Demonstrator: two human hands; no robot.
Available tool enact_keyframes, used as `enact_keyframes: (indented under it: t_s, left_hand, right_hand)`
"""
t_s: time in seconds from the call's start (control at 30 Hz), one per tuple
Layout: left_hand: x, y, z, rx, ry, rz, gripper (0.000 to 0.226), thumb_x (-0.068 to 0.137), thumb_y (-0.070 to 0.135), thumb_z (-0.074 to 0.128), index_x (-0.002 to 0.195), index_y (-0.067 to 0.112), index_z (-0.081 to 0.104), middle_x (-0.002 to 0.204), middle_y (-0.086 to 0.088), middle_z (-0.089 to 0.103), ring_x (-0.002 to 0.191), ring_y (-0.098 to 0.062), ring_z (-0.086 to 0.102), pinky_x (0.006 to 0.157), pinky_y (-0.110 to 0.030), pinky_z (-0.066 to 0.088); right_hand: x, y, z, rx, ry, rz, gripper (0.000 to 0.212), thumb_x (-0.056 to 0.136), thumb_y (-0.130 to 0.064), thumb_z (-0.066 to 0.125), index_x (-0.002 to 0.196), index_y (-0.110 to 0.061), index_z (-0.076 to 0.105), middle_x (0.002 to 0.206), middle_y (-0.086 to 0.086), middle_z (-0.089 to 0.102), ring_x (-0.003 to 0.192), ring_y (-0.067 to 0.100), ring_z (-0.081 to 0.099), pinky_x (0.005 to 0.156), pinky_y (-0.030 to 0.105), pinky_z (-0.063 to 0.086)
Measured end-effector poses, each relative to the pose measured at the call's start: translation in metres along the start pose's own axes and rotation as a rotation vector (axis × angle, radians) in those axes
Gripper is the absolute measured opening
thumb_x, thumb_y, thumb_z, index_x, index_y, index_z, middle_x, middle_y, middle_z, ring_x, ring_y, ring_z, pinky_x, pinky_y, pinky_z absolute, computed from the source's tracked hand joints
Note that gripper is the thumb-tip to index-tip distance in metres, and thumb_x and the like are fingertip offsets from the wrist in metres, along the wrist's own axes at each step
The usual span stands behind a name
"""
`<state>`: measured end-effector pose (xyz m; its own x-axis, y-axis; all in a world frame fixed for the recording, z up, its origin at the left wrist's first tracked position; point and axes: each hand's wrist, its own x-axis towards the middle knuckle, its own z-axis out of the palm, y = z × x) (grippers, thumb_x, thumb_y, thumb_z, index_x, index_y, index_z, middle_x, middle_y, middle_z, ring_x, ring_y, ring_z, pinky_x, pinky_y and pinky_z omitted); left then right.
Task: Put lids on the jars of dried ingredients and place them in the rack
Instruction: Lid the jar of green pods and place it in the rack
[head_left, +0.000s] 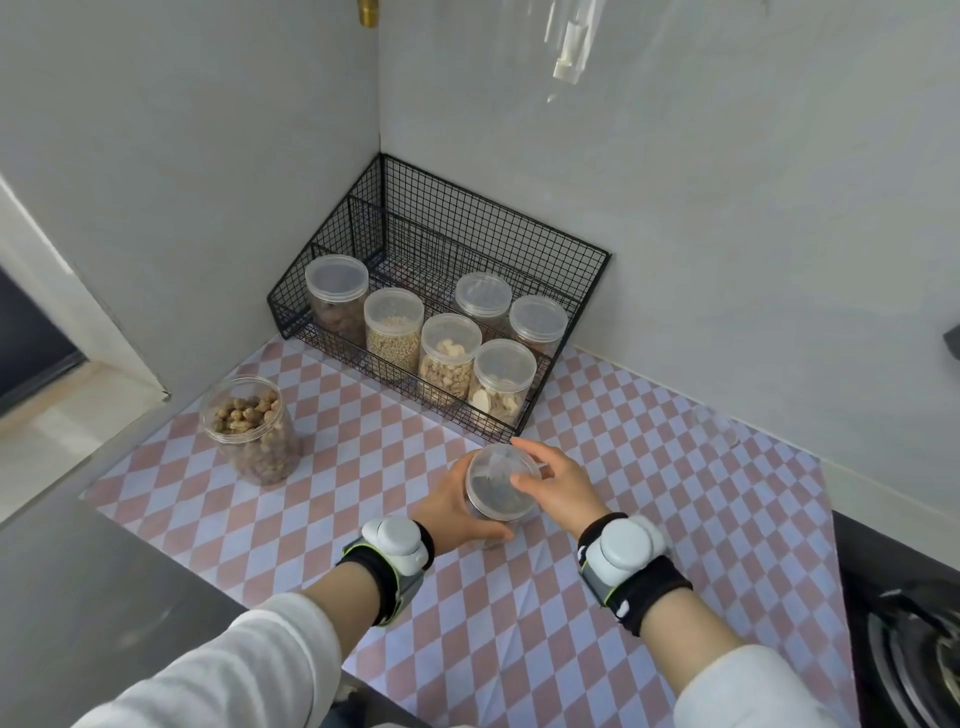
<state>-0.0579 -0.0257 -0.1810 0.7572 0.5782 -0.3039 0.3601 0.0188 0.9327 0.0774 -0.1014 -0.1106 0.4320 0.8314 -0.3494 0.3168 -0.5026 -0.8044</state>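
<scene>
Open jar of brown nuts (252, 428) stands lidless at left on checkered mat (649, 545). Left hand (457, 506) wraps fingers round clear jar (501, 488) mid-mat. Right hand (558, 480) sits on its lid (493, 470), fingers curled at rim. Wire rack (441, 291) behind holds six lidded jars.

The rack (457, 228) is black wire mesh, matt. The jars (450, 358) are clear, smooth plastic (lids faintly cloudy). A smooth checked sheet (571, 597) with faint creases covers the bench.
</scene>
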Motion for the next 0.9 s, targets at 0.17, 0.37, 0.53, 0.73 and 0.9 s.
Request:
enact_keyframes:
  t_s: [0.17,0.37,0.53,0.73,0.9]
  left_hand:
    - [0.004,-0.006,0.0,-0.002,-0.006,-0.007,0.104,0.058,0.025,0.086,0.142,0.024,0.024,0.134,0.006,0.044,0.127,-0.014,0.043,0.105,-0.032,0.037]
    - [0.006,-0.007,0.001,0.04,0.014,0.003,0.108,0.048,0.04,0.083,0.139,0.025,0.028,0.133,0.004,0.048,0.124,-0.012,0.047,0.104,-0.037,0.043]
    - [0.008,-0.005,0.002,0.11,0.029,0.037,0.099,0.053,0.039,0.08,0.138,0.027,0.031,0.135,0.004,0.047,0.123,-0.011,0.049,0.102,-0.038,0.046]
    - [0.008,-0.007,0.0,0.145,0.031,0.03,0.103,0.049,0.043,0.081,0.138,0.025,0.031,0.134,0.004,0.048,0.121,-0.011,0.051,0.102,-0.038,0.046]
    - [0.006,-0.006,-0.001,0.189,-0.002,0.039,0.107,0.051,0.05,0.079,0.141,0.024,0.028,0.14,0.004,0.043,0.126,-0.012,0.046,0.105,-0.036,0.043]
  right_hand:
    - [-0.001,0.004,0.004,0.046,0.069,-0.002,0.043,0.083,-0.011,0.063,0.123,-0.025,0.057,0.126,0.003,0.056,0.101,0.017,0.054,0.091,0.028,0.047]
    - [-0.001,-0.003,0.01,-0.167,0.075,0.018,0.045,0.087,-0.021,0.056,0.131,-0.023,0.047,0.134,0.006,0.047,0.117,0.02,0.049,0.099,0.032,0.043]
    - [-0.01,-0.017,0.011,-0.462,-0.074,-0.077,0.082,0.08,-0.04,0.064,0.145,-0.017,0.021,0.151,0.001,0.016,0.14,0.021,0.02,0.112,0.036,0.028]
    - [-0.012,-0.023,0.012,-0.707,-0.062,-0.177,0.089,0.072,-0.051,0.067,0.143,-0.018,0.024,0.142,0.001,0.033,0.132,0.021,0.031,0.105,0.036,0.037]
    - [-0.012,-0.034,0.017,-0.957,0.086,-0.052,0.095,0.062,-0.084,0.045,0.129,-0.018,0.038,0.125,0.006,0.049,0.112,0.026,0.054,0.085,0.039,0.047]
